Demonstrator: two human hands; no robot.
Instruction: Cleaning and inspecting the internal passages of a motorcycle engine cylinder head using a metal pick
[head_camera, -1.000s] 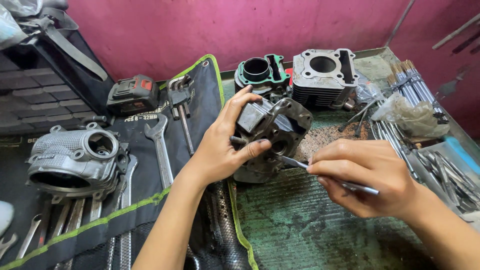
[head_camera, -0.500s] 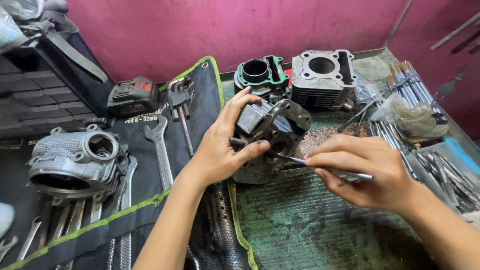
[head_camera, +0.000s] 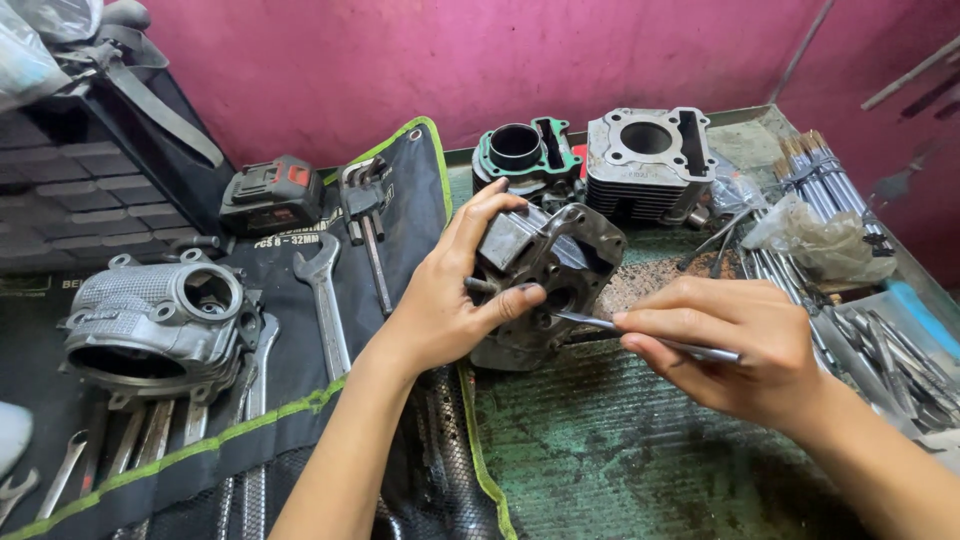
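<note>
My left hand (head_camera: 450, 300) grips a dark, dirty cylinder head (head_camera: 550, 270), tilted on its edge on the green bench top (head_camera: 620, 450). The thumb lies across its front face and the fingers wrap over the top. My right hand (head_camera: 735, 350) pinches a thin metal pick (head_camera: 640, 335) like a pen. Its tip pokes into the lower front of the cylinder head, just beside my left thumb.
Behind stand a cylinder with a green gasket (head_camera: 525, 155) and a finned grey cylinder block (head_camera: 650, 160). On the black tool roll (head_camera: 330, 400) lie a silver engine cover (head_camera: 155, 325), wrenches (head_camera: 325, 300), hex keys and a power-tool battery (head_camera: 270, 195). Loose rods and tools (head_camera: 880, 340) crowd the right side.
My right hand has shifted slightly with the pick, keeping its tip at the cylinder head. The left hand holds the part the same way.
</note>
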